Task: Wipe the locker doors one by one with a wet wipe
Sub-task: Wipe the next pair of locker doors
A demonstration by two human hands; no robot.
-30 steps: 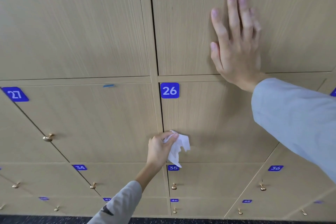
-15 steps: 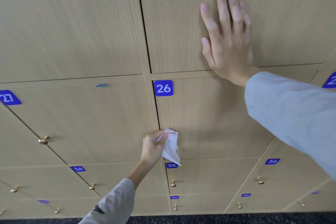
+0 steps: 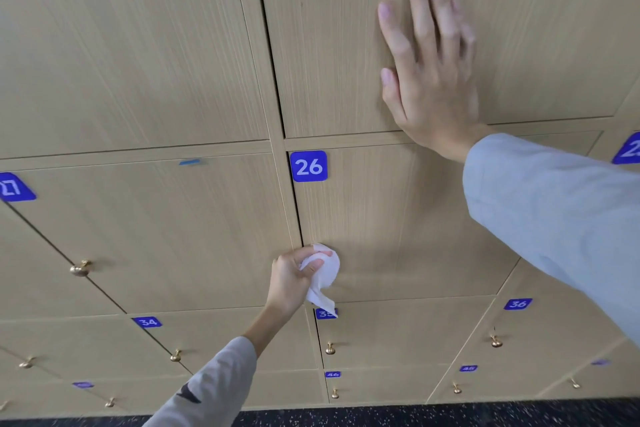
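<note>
A wall of light wooden locker doors fills the view. My left hand grips a crumpled white wet wipe against the lower left corner of the door numbered 26, where its knob would be; the knob is hidden. A loose tail of the wipe hangs down over the blue 35 label. My right hand lies flat with straight fingers on the door above, its heel at that door's bottom edge.
Door 27 with a brass knob is to the left. Below are doors 34, 36 and a lower row, each with small brass knobs. A dark speckled floor runs along the bottom.
My left hand has bunched the wipe tighter into a ball at the corner of door 26. The view has shifted slightly; my right hand stays pressed on the upper door.
</note>
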